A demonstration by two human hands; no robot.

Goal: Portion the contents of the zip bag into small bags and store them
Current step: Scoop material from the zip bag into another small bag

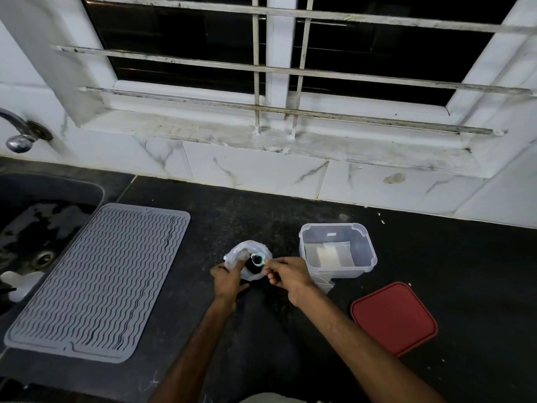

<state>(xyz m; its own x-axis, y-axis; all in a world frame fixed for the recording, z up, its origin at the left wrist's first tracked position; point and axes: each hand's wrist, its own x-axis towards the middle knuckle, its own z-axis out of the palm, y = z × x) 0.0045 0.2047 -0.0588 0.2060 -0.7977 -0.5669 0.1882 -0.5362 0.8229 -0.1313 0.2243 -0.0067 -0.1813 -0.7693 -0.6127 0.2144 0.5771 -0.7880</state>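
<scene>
The left hand [229, 279] grips the side of the big bag [247, 249], which sits on the counter [290, 205]. The right hand [287, 274] pinches the small bag [258, 259] at the big bag's mouth, between both hands. A box [338, 228] stands just beside the right hand.

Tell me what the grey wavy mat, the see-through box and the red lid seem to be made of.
Mat: probably silicone or soft rubber, matte grey, with moulded wavy ribs.
Box: hard clear plastic, slightly frosted; its contents show through the walls.
Lid: red plastic, smooth with a dull sheen and a rounded moulded rim.
</scene>
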